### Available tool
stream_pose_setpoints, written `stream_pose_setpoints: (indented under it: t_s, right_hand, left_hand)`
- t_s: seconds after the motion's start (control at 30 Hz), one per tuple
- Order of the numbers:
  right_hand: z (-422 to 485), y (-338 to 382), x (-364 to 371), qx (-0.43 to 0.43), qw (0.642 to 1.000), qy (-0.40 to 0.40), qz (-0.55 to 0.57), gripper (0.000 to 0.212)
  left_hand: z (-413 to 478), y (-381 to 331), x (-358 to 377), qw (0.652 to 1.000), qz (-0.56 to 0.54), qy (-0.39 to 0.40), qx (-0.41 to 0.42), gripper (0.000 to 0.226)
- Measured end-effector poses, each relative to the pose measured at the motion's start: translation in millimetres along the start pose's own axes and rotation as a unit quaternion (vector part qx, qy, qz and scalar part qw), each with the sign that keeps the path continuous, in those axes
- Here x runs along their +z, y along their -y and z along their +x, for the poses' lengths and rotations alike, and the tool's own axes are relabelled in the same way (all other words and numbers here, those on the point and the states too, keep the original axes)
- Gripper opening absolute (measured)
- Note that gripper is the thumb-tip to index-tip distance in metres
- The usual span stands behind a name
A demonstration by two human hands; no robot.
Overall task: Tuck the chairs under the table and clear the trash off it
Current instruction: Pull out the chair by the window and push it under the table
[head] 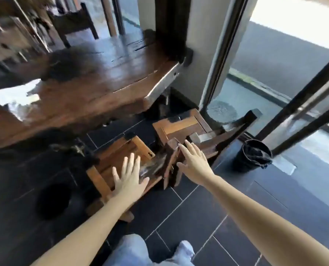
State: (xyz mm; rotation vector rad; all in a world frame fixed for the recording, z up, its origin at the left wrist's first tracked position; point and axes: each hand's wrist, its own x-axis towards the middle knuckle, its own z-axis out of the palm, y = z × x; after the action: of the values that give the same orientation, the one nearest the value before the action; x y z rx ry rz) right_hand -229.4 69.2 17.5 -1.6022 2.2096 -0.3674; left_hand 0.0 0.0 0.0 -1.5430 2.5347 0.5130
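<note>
Chairs, two of them, stand on the dark tiled floor off the near right corner of the wooden surface [106, 77], neither one tucked under it. The left chair [119, 156] sits closest to the person, its slatted seat facing up. The right chair [186, 129] stands just beyond it, nearer the glass door, and the two frames look crowded together, possibly touching, though motion blur makes that hard to settle.

At the far left edge of the surface lies some pale, crumpled trash [19, 100], seemingly paper or plastic wrap; the blur hides what it really is. It has not been cleared.

The left hand [129, 179] hovers over the left chair's seat, palm down, fingers spread and holding nothing. Whether it touches the wood I cannot tell. It seems placed there to press on the seat or take hold of the frame so the chair can be pushed toward the surface.

The right hand [194, 162] reaches toward the upright wooden piece between the two seats, probably a chair back. Its fingers are extended and slightly parted, with nothing in them. I judge it is about to grasp that piece to steer the chair.

To the right, near the door frame, stands a small black bin [252, 156] lined with a dark bag. No contents can be made out inside. It looks the likely place for the trash.
</note>
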Motion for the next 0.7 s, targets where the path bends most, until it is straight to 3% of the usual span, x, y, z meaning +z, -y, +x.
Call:
stream_pose_setpoints:
  t_s: [0.17,0.5,0.7]
  right_hand:
    - [44,-6,9,-0.059,0.995,0.082,-0.024,0.065]
    - [85,2,33,-0.074,0.986,0.133,-0.071,0.069]
    - [96,-10,28,-0.056,0.98,0.172,-0.088,0.068]
  left_hand:
    - [-48,30,16,0.984,-0.008,0.011,-0.177,0.078]
    - [-72,59,47,0.954,-0.078,0.066,-0.282,0.071]
    - [-64,63,59,0.945,-0.073,-0.015,-0.32,0.071]
